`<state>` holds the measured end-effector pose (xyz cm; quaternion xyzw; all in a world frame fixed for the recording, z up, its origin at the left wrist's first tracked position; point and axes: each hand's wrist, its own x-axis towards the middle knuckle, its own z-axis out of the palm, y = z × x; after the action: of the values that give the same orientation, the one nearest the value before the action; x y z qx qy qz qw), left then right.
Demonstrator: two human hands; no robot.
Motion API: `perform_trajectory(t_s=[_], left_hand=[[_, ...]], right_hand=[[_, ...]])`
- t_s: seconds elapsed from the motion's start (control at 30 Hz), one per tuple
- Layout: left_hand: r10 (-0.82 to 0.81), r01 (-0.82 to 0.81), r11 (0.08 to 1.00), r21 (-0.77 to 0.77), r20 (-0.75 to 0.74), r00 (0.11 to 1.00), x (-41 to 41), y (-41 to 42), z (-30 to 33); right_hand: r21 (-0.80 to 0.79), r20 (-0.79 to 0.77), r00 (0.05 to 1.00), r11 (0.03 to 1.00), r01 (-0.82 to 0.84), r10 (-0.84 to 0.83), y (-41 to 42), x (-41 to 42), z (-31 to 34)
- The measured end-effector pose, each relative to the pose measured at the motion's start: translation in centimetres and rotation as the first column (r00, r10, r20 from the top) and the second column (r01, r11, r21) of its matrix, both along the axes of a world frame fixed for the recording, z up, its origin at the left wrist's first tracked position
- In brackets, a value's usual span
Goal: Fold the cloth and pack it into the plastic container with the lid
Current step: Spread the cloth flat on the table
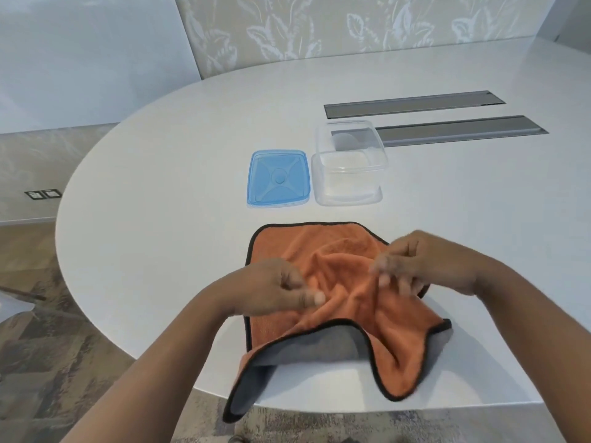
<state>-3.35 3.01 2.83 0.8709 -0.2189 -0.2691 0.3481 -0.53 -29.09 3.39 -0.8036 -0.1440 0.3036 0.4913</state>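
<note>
An orange cloth [335, 251] with a grey underside and black trim lies rumpled on the white table [160, 203], its near corners hanging over the front edge. My left hand [278, 289] is over the cloth's middle left, thumb and fingertips close together at a fold. My right hand [412, 260] hovers over the cloth's right part with fingers spread and blurred. Beyond the cloth stand a clear plastic container [348, 164], without its lid, and to its left a blue lid [279, 178] lying flat.
Two grey metal cable slots [412, 104] [460, 130] are set into the table behind the container. The table's rounded edge curves off to the left above a patterned floor with a floor socket [43, 194].
</note>
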Motion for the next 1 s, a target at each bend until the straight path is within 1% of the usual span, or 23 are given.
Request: perform_trajectory(t_s=[0.03,0.07,0.1,0.13,0.17,0.2,0.27,0.33,0.43,0.47,0.5,0.53,0.57,0.6,0.63,0.67,0.7,0.73,0.77,0.83,0.87,0.93,1.0], left_hand=[[0.098,-0.096,0.995,-0.029,0.108,0.989,0.3,-0.1,-0.6],[0.189,-0.188,0.982,-0.027,0.222,0.956,0.5,-0.3,-1.3],[0.235,-0.251,0.968,0.013,0.313,0.92,0.7,-0.5,-2.1],[0.231,-0.286,0.953,0.098,0.372,0.899,0.7,-0.7,-2.9],[0.203,-0.296,0.934,0.199,0.387,0.9,0.5,-1.0,-3.9],[0.195,-0.312,0.906,0.287,0.372,0.908,0.3,-1.3,-4.8],[0.209,-0.324,0.876,0.358,0.325,0.922,-0.4,-1.9,-6.4],[0.212,-0.344,0.867,0.361,0.357,0.91,-1.0,-2.2,-7.6],[0.202,-0.391,0.847,0.359,0.463,0.863,-1.4,-2.3,-8.2],[0.192,-0.398,0.843,0.361,0.49,0.85,-1.4,-2.3,-8.1],[0.184,-0.405,0.839,0.362,0.511,0.839,-1.3,-2.2,-8.1],[0.177,-0.409,0.838,0.363,0.527,0.831,-1.2,-2.0,-8.1],[0.173,-0.41,0.837,0.362,0.536,0.826,-1.1,-1.8,-8.1],[0.17,-0.41,0.838,0.36,0.541,0.824,-0.9,-1.6,-8.1],[0.169,-0.411,0.838,0.36,0.544,0.822,-0.8,-1.4,-8.1],[0.17,-0.413,0.837,0.359,0.546,0.82,-0.7,-1.3,-8.2],[0.175,-0.416,0.836,0.358,0.546,0.82,-0.6,-1.3,-8.2],[0.18,-0.42,0.835,0.357,0.544,0.82,-0.6,-1.3,-8.3],[0.183,-0.421,0.834,0.356,0.543,0.82,-0.6,-1.3,-8.3],[0.185,-0.423,0.835,0.353,0.543,0.819,-0.6,-1.3,-8.5],[0.185,-0.422,0.836,0.351,0.544,0.818,-0.6,-1.3,-8.5],[0.186,-0.421,0.84,0.342,0.548,0.816,-0.6,-1.3,-8.5],[0.188,-0.423,0.84,0.34,0.549,0.814,-0.6,-1.3,-8.5]], right_hand=[[-0.056,0.124,0.981,0.986,0.156,-0.148,-0.2,0.3,-0.3],[-0.131,0.252,0.934,0.947,0.293,-0.254,-0.5,0.7,-0.6],[-0.227,0.355,0.888,0.894,0.386,-0.293,-1.0,1.0,-0.9],[-0.328,0.402,0.872,0.845,0.421,-0.279,-1.4,1.2,-1.2],[-0.409,0.389,0.886,0.814,0.412,-0.253,-1.6,1.3,-1.5],[-0.464,0.344,0.909,0.799,0.382,-0.235,-1.6,1.2,-1.7],[-0.528,0.265,0.942,0.786,0.321,-0.207,-1.3,0.9,-2.1],[-0.548,0.256,0.952,0.786,0.286,-0.168,-1.0,0.8,-2.5],[-0.547,0.227,0.965,0.803,0.235,-0.128,-0.9,1.0,-2.8],[-0.562,0.224,0.967,0.795,0.228,-0.119,-1.1,1.2,-3.0],[-0.591,0.261,0.958,0.766,0.254,-0.117,-1.2,1.6,-3.2],[-0.616,0.336,0.933,0.72,0.319,-0.126,-1.4,2.0,-3.3],[-0.622,0.442,0.886,0.664,0.416,-0.141,-1.7,2.4,-3.5],[-0.59,0.56,0.815,0.617,0.52,-0.152,-2.1,2.9,-3.5],[-0.533,0.651,0.741,0.595,0.602,-0.166,-2.4,3.2,-3.4],[-0.47,0.705,0.684,0.599,0.648,-0.187,-2.6,3.3,-3.1],[-0.434,0.719,0.666,0.619,0.654,-0.199,-2.7,3.2,-3.0],[-0.438,0.697,0.69,0.647,0.625,-0.195,-2.5,3.0,-2.9],[-0.465,0.646,0.741,0.676,0.572,-0.183,-2.2,2.7,-2.9],[-0.53,0.478,0.865,0.736,0.422,-0.151,-1.1,1.6,-3.1],[-0.55,0.399,0.909,0.762,0.342,-0.12,-0.7,1.1,-3.3],[-0.57,0.317,0.946,0.785,0.244,-0.064,-0.2,0.6,-3.8],[-0.547,0.302,0.95,0.802,0.239,-0.077,-0.4,0.7,-4.1]])
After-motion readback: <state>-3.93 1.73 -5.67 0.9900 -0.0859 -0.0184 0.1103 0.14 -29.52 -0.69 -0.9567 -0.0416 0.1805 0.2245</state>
